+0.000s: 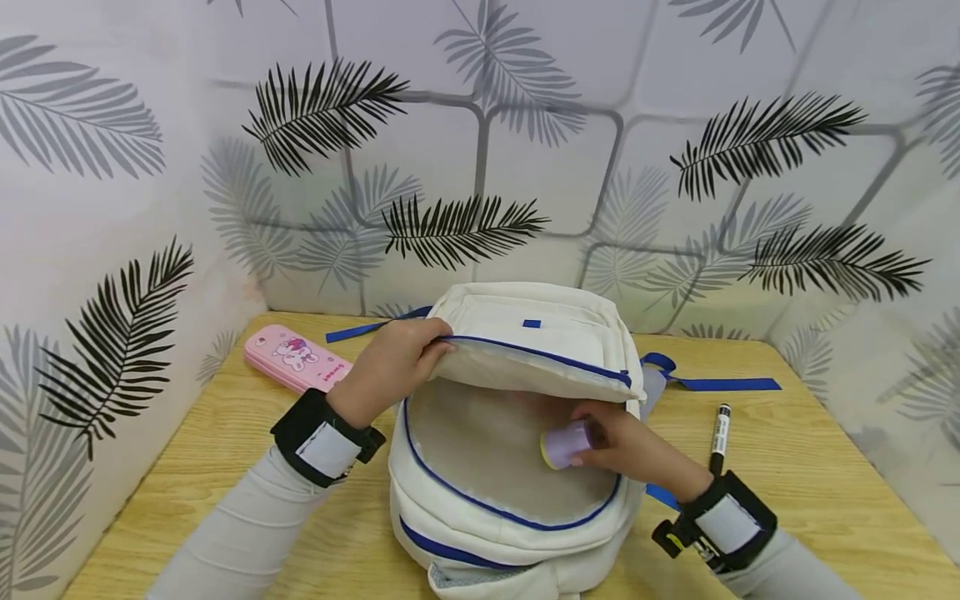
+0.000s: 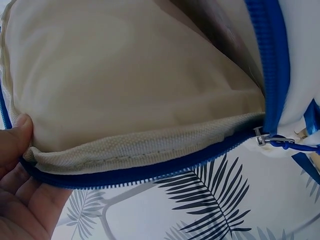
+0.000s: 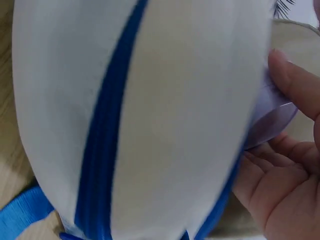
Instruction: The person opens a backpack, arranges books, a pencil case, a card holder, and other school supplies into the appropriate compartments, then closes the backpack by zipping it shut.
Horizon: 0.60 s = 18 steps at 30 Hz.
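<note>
A bench (image 1: 787, 475) carries the unzipped bag (image 1: 450, 521). The left grip (image 1: 397, 362) pinches its raised flap (image 1: 517, 367). Left of the bag lies a pink case (image 1: 296, 357). The right grip (image 1: 626, 442) holds a purple cup (image 1: 564, 446) in the bag's mouth; right of the bag lies a marker (image 1: 720, 437).

A: Which kind of place is it, pls?
B: Prob. an indoor corner w/ wood-look table (image 1: 195, 450); leaf-print wall covering (image 1: 540, 46) stands close behind & on both sides; home or studio, I cannot tell.
</note>
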Each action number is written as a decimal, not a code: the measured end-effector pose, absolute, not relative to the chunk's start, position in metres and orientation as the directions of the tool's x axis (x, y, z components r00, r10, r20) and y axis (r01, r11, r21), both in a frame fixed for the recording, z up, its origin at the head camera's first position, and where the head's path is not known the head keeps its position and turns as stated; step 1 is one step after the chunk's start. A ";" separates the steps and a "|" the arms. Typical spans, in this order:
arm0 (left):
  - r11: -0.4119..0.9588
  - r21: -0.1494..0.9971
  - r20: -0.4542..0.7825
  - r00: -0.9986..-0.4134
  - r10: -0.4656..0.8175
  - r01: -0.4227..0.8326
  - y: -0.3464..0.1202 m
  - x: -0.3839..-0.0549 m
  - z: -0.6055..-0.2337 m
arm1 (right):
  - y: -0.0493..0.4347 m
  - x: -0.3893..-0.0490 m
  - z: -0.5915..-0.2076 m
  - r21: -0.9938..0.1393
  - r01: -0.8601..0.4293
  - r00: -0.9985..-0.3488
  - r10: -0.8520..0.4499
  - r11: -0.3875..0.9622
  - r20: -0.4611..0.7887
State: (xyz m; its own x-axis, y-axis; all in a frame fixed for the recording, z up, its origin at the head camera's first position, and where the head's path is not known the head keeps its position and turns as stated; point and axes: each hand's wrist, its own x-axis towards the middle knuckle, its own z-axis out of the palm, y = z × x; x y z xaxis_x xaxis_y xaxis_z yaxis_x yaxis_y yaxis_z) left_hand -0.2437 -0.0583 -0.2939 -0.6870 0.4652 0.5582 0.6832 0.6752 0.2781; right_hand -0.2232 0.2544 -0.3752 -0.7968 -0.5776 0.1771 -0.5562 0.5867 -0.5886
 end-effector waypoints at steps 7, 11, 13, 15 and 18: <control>0.658 0.283 0.555 -0.679 0.480 0.698 -0.058 -0.243 -0.294 | 0.240 -0.223 -0.384 -0.427 -0.624 -0.772 -0.601 0.655 0.206; 0.660 0.273 0.564 -0.672 0.479 0.700 -0.059 -0.243 -0.296 | 0.239 -0.222 -0.386 -0.397 -0.629 -0.769 -0.608 0.668 0.196; 0.658 0.269 0.570 -0.667 0.479 0.703 -0.059 -0.242 -0.296 | 0.238 -0.223 -0.386 -0.395 -0.626 -0.773 -0.605 0.673 0.193; 0.656 0.265 0.573 -0.663 0.482 0.707 -0.059 -0.242 -0.296 | 0.239 -0.223 -0.387 -0.395 -0.627 -0.772 -0.603 0.672 0.200; 0.660 0.266 0.568 -0.668 0.481 0.702 -0.059 -0.241 -0.296 | 0.239 -0.222 -0.387 -0.403 -0.647 -0.757 -0.608 0.647 0.240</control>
State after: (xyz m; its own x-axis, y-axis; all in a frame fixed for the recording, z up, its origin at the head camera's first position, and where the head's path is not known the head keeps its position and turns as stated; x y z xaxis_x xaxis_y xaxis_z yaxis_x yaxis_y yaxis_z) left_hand -0.2414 -0.0591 -0.2962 -0.6677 0.4809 0.5682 0.7022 0.6603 0.2664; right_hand -0.2224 0.2391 -0.3872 -0.7572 -0.6077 0.2397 -0.6470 0.6474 -0.4028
